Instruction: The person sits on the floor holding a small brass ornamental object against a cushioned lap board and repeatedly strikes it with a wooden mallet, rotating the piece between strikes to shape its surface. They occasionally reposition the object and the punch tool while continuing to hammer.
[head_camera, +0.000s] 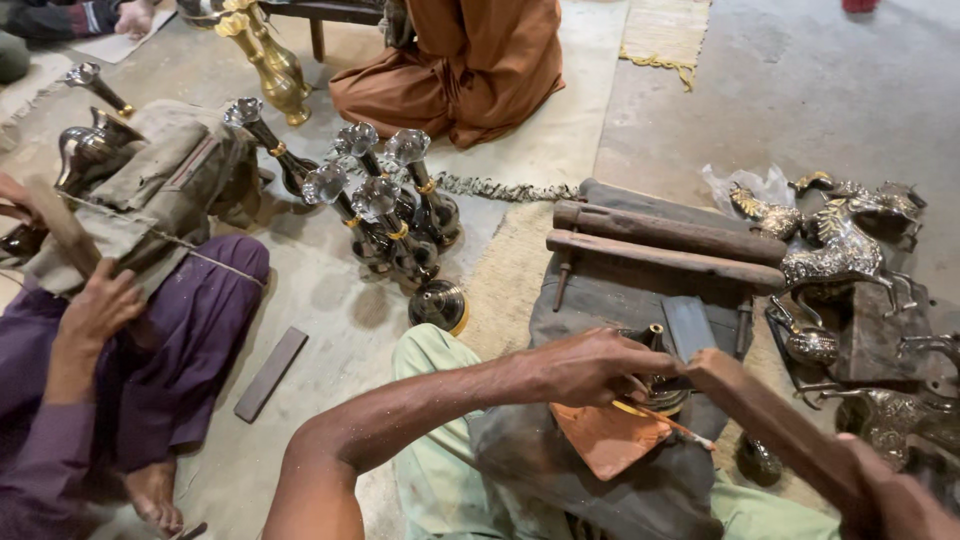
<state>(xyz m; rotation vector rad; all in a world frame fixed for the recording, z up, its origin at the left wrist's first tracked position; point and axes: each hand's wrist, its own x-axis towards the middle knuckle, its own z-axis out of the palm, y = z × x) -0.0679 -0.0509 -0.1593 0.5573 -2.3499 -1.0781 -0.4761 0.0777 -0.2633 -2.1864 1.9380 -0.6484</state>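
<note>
Head view, looking down at a floor workplace. The left hand (585, 368) is curled shut over a small dark metal piece (662, 385) with a brass rim, pressing it down on a cloth-covered lap beside an orange leather scrap (608, 438). The right hand (900, 495) is closed around the lower end of a wooden stick (775, 425), whose upper end touches the piece next to a flat dark blade (690, 327).

Progress, judged by what lies around: a cluster of finished vases (385, 205) with shiny faceted tops stands to the left, and metal horse figures (840, 250) lie to the right, so much work looks done. The piece in hand seems mid-work; how much remains cannot be told, since fingers hide most of it.

A person in purple (150, 350) sits at left, working a similar stick. Another in brown cloth (460, 60) sits beyond.
</note>
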